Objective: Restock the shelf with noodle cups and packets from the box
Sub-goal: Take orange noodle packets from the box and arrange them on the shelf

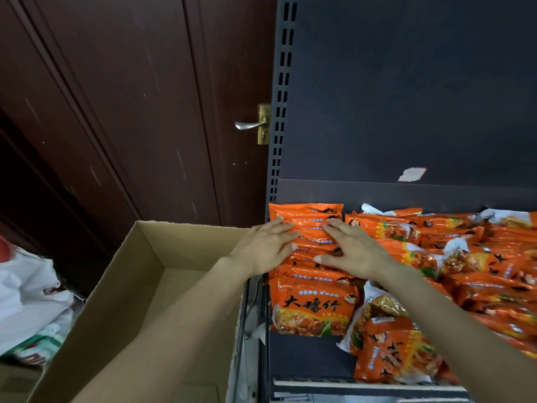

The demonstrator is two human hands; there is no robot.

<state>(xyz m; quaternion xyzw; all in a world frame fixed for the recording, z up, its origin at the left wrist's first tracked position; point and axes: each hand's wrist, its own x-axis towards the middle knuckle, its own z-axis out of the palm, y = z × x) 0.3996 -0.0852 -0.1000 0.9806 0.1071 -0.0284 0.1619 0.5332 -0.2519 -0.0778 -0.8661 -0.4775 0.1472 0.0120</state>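
We are pressing both flat hands, left (266, 247) and right (353, 251), side by side on the packet row (308, 228) running near to far at the shelf's (377, 196) left end; the box (139, 286) is sitting left, seemingly empty.

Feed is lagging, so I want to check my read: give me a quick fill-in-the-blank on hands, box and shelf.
1. Both hands, left hand and right hand, press flat on a row of ____ packets.
2. The box sits to the ____ of the shelf.
3. The door handle is ____ the box.

Missing: orange; left; above
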